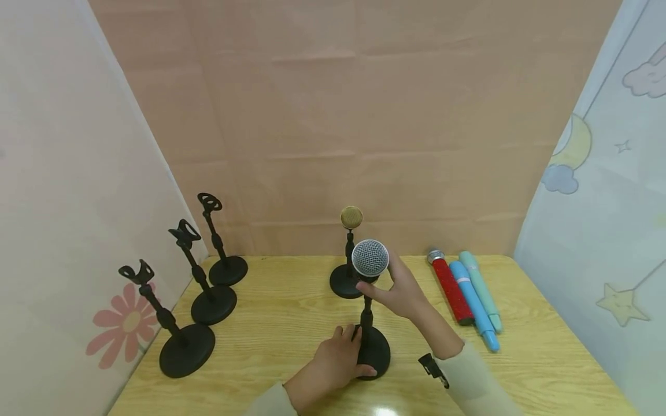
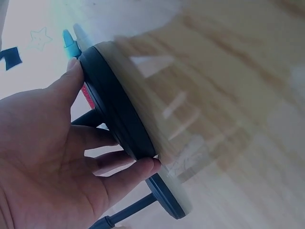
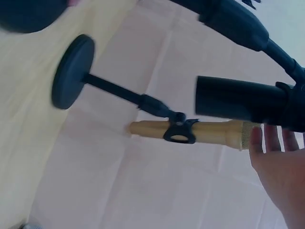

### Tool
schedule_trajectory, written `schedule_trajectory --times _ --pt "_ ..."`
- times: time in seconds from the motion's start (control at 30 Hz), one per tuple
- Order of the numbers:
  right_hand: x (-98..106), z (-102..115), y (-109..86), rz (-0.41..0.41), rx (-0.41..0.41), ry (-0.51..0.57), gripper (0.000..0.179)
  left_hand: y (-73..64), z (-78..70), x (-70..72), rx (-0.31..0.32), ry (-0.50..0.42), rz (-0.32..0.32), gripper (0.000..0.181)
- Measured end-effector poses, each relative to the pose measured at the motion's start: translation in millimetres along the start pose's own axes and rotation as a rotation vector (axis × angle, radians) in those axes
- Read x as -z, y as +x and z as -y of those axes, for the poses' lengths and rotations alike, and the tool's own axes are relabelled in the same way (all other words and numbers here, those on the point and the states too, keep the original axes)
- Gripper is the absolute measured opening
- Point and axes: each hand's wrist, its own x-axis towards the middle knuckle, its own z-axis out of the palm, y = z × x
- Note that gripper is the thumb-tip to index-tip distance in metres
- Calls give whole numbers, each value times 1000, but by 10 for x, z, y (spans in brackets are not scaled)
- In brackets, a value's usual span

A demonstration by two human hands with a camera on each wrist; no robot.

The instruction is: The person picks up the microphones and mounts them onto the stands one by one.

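Observation:
A black microphone with a silver mesh head [image 1: 370, 258] sits in the clip of the nearest black stand. My right hand [image 1: 403, 292] holds it around the top, thumb on one side and fingers on the other. In the right wrist view its dark body [image 3: 238, 100] runs through the clip, with the right hand [image 3: 281, 167] at the head end. My left hand [image 1: 335, 358] grips the stand's round base [image 1: 382, 352]; the left wrist view shows thumb and fingers spread around the base's edge [image 2: 119, 105]. Just behind, a gold microphone [image 3: 209, 132] rests in another stand.
Three black stands with bare clips [image 1: 182, 349] [image 1: 214, 304] [image 1: 229, 270] line the left side. To the right lie a red microphone [image 1: 451, 289], a blue one [image 1: 474, 306] and a mint-green one [image 1: 481, 289]. Cloth-covered walls [image 1: 312, 115] enclose the wooden table [image 1: 276, 323].

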Motion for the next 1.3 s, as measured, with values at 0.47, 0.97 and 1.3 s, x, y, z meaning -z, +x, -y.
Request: schedule_trajectory --times 0.47,0.97,1.3 --pt "5 -329 -426 -20 158 -111 61 -12 122 22 -35 -169 11 89" --pt "-26 -508 -694 352 -19 -148 46 -16 438 101 -82 -382 -81 59" --pt "-81 -523 -742 556 -154 -176 52 -63 471 315 -154 -458 -220 46"
